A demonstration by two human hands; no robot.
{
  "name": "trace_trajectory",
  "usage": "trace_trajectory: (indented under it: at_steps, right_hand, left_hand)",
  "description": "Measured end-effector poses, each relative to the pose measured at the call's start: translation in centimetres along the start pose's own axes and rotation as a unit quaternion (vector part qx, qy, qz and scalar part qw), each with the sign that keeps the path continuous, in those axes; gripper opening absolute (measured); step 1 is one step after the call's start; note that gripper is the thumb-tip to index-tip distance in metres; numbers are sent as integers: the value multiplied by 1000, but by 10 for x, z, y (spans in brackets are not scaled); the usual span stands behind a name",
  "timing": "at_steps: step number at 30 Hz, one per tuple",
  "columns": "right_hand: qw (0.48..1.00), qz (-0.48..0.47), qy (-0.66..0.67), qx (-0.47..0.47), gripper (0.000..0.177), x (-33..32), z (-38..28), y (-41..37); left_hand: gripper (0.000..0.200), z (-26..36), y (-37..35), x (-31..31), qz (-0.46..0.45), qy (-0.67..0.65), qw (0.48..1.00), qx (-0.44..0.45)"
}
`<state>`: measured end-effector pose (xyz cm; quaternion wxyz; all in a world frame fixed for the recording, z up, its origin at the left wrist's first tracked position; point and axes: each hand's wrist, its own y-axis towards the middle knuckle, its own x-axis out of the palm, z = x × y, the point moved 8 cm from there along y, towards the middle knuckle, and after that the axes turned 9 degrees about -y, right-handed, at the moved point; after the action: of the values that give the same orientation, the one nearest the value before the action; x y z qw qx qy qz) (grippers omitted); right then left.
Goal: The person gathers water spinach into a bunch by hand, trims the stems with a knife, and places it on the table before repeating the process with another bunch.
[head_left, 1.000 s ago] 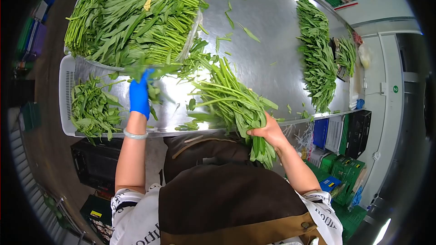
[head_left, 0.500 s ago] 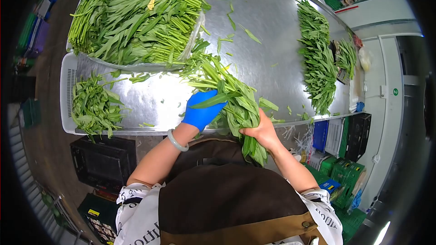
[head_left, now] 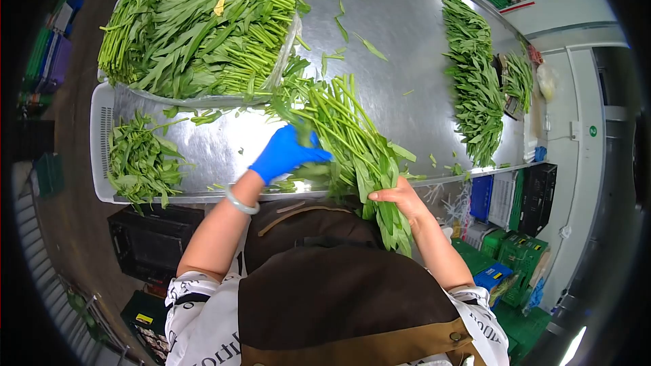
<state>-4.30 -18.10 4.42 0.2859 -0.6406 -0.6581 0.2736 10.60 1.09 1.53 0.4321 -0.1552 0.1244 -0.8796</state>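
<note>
My right hand [head_left: 401, 201] is closed around the leafy end of a bunch of long-stemmed leafy greens [head_left: 359, 142], its thumb on top. The bunch slants over the table's near edge, cut stems pointing away from me and leaf tips hanging towards my apron. To its left is my left hand [head_left: 285, 154] in a blue glove, fingers spread apart beside the stems. Blurred green leaves show around those fingers; no firm grip on them is visible.
A large heap of greens [head_left: 203, 34] fills the lined container at the back left. Loose leaves [head_left: 144, 159] lie at the metal table's [head_left: 407, 61] left end. A row of greens [head_left: 471, 81] lies at right. Black crate [head_left: 154, 240] and green crates [head_left: 522, 257] stand below.
My left hand has moved left, off the bunch, and its fingers have spread. The bunch in my right hand has shifted slightly right, with its stems fanned out more.
</note>
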Motion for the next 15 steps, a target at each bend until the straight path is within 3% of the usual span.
trace_trajectory:
  at_steps: [2, 5, 8, 11, 14, 15]
  right_hand:
    - [1000, 2, -9, -1, 64, 1, -2, 1]
    - [1000, 2, -12, -3, 65, -2, -3, 0]
    - [1000, -15, -5, -7, 65, -4, -6, -1]
    - [999, -35, 11, -21, 66, 4, -11, -2]
    - [999, -39, 1, -16, 68, 12, -16, -3]
    - [999, -40, -7, -12, 69, 10, -16, -4]
  left_hand:
    - [34, 35, -4, 17, 94, 69, 968, 223]
    - [36, -5, 14, 5, -4, -62, 998, -4]
    - [24, 1, 7, -9, -91, 68, 993, 29]
    - [17, 1, 5, -29, -10, -52, 997, 54]
    - [25, -15, 15, -63, 200, -93, 957, 189]
    - [23, -22, 16, -92, 280, -124, 942, 135]
